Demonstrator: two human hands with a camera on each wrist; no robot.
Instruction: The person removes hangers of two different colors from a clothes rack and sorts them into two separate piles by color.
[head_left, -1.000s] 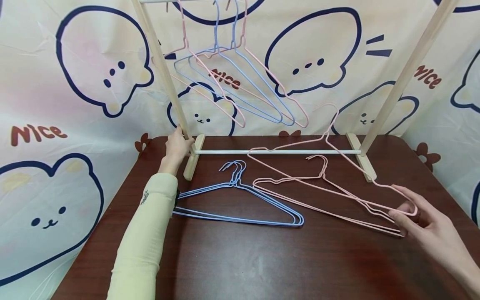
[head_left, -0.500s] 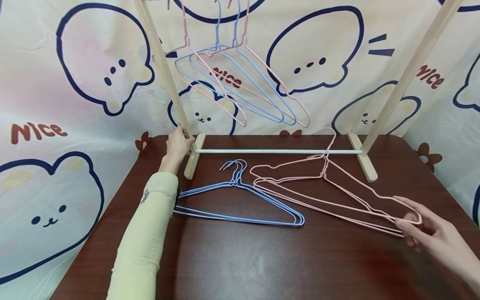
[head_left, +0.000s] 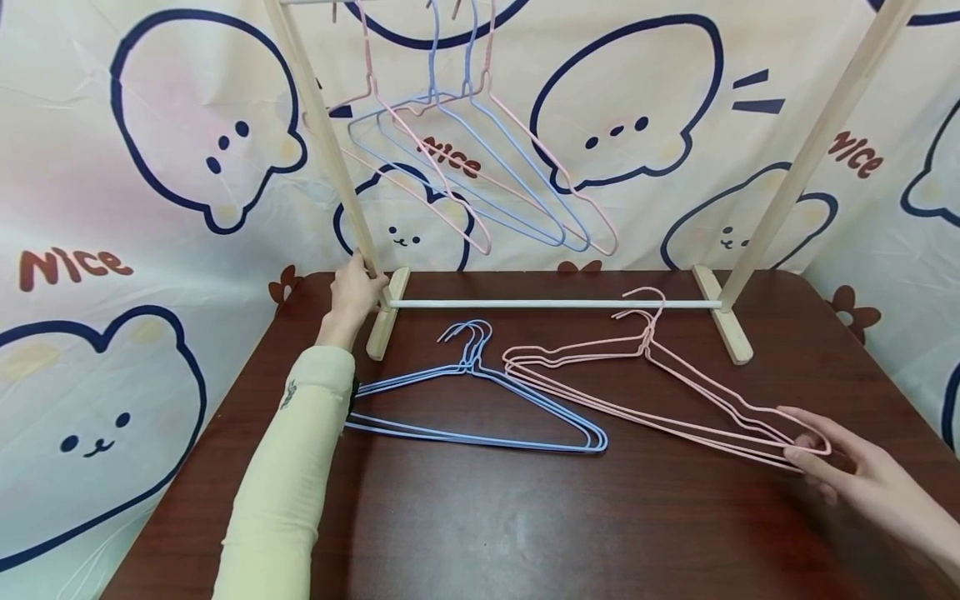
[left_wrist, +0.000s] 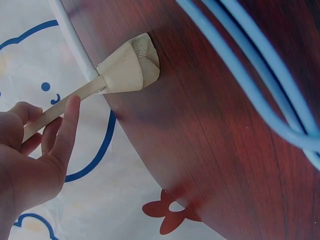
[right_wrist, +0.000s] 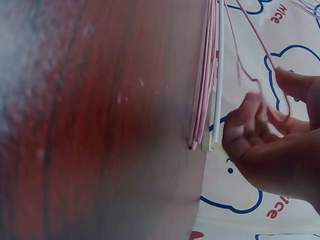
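Observation:
My left hand [head_left: 355,296] grips the pale wooden post [head_left: 325,125] of the rack low down, just above its left foot; the left wrist view shows the fingers around the post [left_wrist: 86,92]. My right hand [head_left: 851,462] pinches the right corner of a pink wire hanger [head_left: 705,377] between thumb and fingers. This hanger lies low over other pink hangers [head_left: 592,358] on the table, its hook just behind theirs. In the right wrist view the held hanger [right_wrist: 259,37] slants up from the hand, beside the stacked pink hangers [right_wrist: 205,85].
Several blue hangers [head_left: 547,403] lie stacked left of the pink ones, partly hidden by my left sleeve [head_left: 288,467]. Pink and blue hangers [head_left: 517,133] hang from the rack above. A white lower bar [head_left: 555,304] spans the rack's feet. Patterned cloth [head_left: 180,275] backs the dark table [head_left: 480,525].
The pink hanger in my right hand has come down, its hook dropping from above the white bar to near the other pink hooks. My left hand stays on the post.

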